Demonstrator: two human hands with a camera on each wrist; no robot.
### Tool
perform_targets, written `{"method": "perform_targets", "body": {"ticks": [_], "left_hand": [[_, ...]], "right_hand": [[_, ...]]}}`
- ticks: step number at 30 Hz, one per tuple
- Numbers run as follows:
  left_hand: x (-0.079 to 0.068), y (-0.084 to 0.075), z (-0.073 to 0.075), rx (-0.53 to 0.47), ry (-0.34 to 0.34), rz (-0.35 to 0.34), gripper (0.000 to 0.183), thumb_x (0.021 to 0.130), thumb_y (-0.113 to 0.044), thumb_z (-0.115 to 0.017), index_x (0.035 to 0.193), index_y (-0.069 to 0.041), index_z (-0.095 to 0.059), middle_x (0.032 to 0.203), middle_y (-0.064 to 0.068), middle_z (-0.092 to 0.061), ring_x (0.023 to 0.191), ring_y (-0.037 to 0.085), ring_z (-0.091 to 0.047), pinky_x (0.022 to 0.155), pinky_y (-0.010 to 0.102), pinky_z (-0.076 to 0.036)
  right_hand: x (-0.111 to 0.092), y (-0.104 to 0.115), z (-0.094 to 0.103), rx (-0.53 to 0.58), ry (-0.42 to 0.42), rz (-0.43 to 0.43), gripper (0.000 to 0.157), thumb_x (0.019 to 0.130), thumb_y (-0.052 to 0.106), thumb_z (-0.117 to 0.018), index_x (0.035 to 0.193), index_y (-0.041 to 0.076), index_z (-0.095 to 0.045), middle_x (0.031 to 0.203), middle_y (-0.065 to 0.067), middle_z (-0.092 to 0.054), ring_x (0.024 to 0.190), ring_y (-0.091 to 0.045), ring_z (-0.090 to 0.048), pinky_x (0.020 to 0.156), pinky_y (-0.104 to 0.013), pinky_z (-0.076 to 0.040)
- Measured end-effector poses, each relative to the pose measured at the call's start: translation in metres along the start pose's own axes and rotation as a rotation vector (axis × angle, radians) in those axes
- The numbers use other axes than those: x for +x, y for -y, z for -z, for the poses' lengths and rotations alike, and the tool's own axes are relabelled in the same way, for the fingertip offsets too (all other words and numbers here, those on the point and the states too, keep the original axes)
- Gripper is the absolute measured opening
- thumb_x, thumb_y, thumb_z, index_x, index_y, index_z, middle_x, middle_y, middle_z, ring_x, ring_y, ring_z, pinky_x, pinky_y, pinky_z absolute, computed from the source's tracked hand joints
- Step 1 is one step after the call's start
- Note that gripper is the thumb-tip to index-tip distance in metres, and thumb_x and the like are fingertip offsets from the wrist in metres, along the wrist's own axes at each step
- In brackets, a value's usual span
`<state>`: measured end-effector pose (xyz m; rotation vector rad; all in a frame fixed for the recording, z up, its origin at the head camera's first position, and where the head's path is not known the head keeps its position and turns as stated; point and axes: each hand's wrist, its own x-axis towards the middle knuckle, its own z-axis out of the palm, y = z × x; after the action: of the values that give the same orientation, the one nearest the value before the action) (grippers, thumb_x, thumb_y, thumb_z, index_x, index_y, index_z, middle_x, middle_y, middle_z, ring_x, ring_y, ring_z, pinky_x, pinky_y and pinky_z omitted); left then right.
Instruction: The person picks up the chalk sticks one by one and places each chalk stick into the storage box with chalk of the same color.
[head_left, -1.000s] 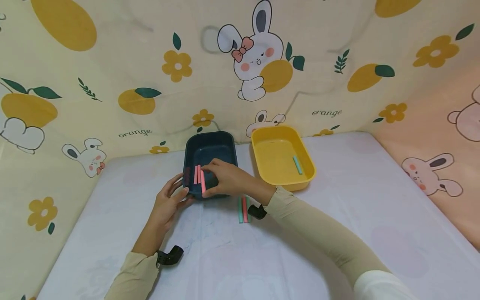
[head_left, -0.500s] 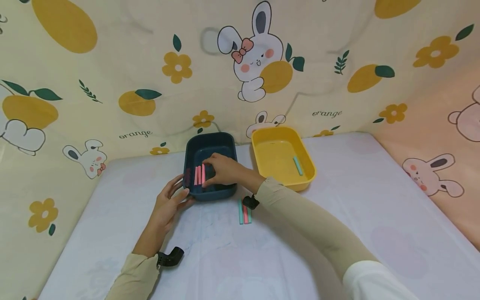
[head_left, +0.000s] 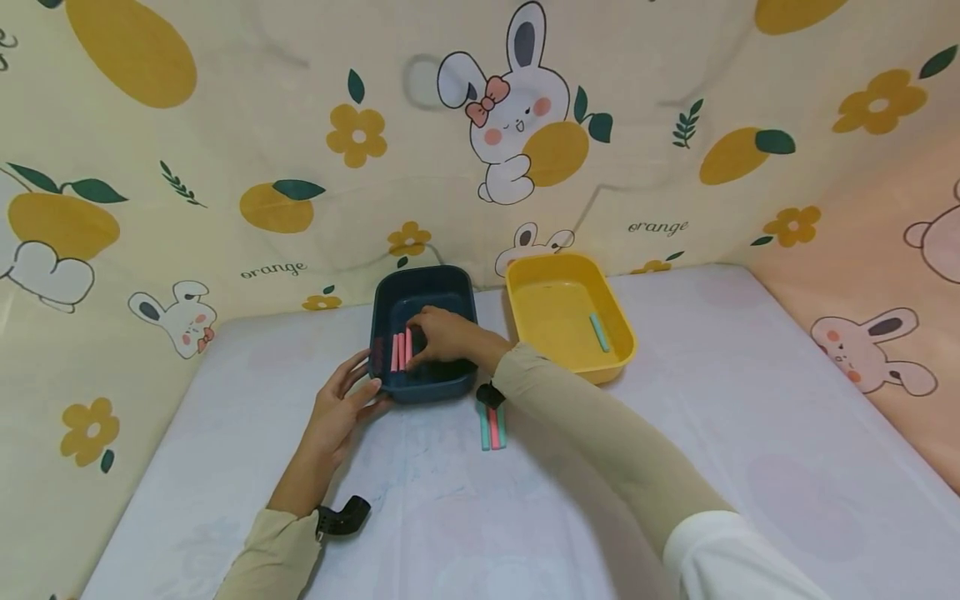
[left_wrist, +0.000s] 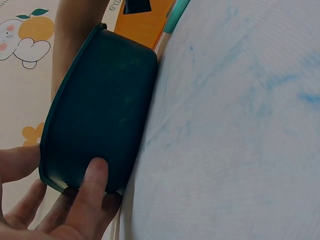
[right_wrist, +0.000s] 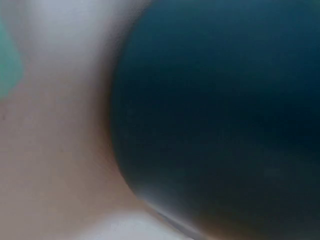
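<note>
A dark blue tray stands at the back of the table. My left hand holds its near left corner, thumb on the front wall and the other fingers round the side, as the left wrist view shows. Inside the tray, my right hand pinches a pink chalk stick between thumb and fingers. Two more pink chalk sticks stand side by side just left of it, near the tray's left wall. In the right wrist view the tray's blurred outer wall fills most of the frame and the fingers are hidden.
Right of the blue tray is a yellow tray with one green chalk stick in it. Two green sticks and a pink chalk stick lie in a row on the white cloth, under my right wrist. A patterned curtain hangs behind.
My right hand has lowered the pink chalk stick into the blue tray, bringing it level beside the other two. My left hand keeps its place on the corner.
</note>
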<state>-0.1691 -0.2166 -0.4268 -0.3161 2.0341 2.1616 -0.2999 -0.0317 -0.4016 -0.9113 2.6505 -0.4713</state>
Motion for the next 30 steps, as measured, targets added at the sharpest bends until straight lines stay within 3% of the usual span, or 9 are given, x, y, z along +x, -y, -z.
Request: {"method": "perform_targets", "body": {"ticks": [13,25,30], "left_hand": [[0.0003,0.0013,0.0008,-0.019,0.006,-0.002,0.059,0.102,-0.008,-0.054,0.155,-0.022,-0.034,0.159,0.007,-0.035,0.119,0.017,-0.058,0.092,0.029,-0.058],[0.0004,0.0003,-0.0006,-0.018,0.001,0.003,0.058,0.102,-0.008,-0.054,0.155,-0.023,-0.034,0.160,0.007,-0.034,0.124,0.023,-0.055,0.092,0.028,-0.058],[0.0001,-0.0002,-0.0009,-0.019,-0.007,0.004,0.058,0.102,-0.007,-0.054,0.155,-0.022,-0.035,0.159,0.008,-0.035,0.118,0.019,-0.058,0.090,0.027,-0.059]], "right_hand": [[0.0106,0.0048,-0.0096,-0.063,0.025,-0.043,0.078,0.082,0.050,-0.078,0.145,0.013,-0.051,0.142,-0.008,-0.051,0.126,-0.021,-0.053,0.111,-0.038,-0.046],[0.0105,0.0034,-0.0078,-0.053,0.038,-0.041,0.080,0.082,0.049,-0.079,0.147,0.015,-0.048,0.141,-0.007,-0.049,0.123,-0.020,-0.053,0.109,-0.037,-0.046],[0.0079,0.0039,-0.0037,-0.018,0.029,-0.030,0.081,0.082,0.046,-0.079,0.150,0.018,-0.045,0.148,-0.007,-0.044,0.129,-0.021,-0.051,0.113,-0.040,-0.044]]}}
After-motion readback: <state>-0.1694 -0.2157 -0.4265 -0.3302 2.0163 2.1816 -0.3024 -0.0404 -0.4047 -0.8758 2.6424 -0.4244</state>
